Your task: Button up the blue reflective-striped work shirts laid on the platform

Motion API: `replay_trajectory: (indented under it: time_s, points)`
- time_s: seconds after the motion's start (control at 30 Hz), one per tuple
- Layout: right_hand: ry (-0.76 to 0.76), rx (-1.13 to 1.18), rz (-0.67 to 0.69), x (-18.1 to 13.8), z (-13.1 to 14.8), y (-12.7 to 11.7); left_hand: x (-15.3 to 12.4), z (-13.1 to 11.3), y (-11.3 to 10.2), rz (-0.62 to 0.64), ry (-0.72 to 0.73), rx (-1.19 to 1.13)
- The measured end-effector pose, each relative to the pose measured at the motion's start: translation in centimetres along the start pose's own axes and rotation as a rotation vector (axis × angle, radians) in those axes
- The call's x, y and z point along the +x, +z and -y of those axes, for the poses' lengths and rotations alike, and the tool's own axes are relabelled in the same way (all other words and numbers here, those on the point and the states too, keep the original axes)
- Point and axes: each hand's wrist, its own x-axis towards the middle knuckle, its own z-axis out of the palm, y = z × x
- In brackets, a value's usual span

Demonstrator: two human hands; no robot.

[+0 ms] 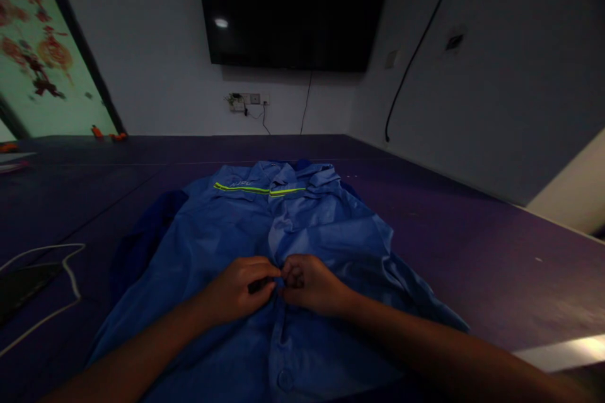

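Your blue jacket (222,242) lies front up on the purple surface (454,252), collar (283,175) away from you, its middle under your hands. Your left hand (231,289) and right hand (316,286) meet at the placket (276,346), each grip pinched onto the cloth there. Your fingertips hide whatever sits between them — it looks like a fastening, but you cannot tell whether it is being done up or undone. For clean work, steady the hole's edge with one hand and tip the fastening through with the other, pulling sideways only lightly. Use the button (285,380) below as your guide for keeping the front line straight.

Your widest open room is to the right, beside the jacket. On the left, mind the white cable (74,277) and the dark flat object (28,289) — keep your elbow inside them. The far wall (155,63) stands well beyond the collar.
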Motion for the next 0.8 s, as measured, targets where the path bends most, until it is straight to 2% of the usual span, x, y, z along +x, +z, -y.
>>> replay_trajectory:
  time_s: [0.33, 0.6, 0.8]
  points:
    - [-0.03, 0.009, 0.024, 0.01, -0.19, 0.01, -0.09, -0.06, -0.13, -0.01, 0.045, 0.038]
    - [0.026, 0.08, -0.003, 0.11, -0.55, 0.2, -0.01, -0.11, 0.06, 0.0, 0.133, 0.084]
    - [0.011, 0.128, -0.031, 0.07, -0.43, 0.29, -0.07, -0.03, 0.06, 0.021, 0.152, 0.112]
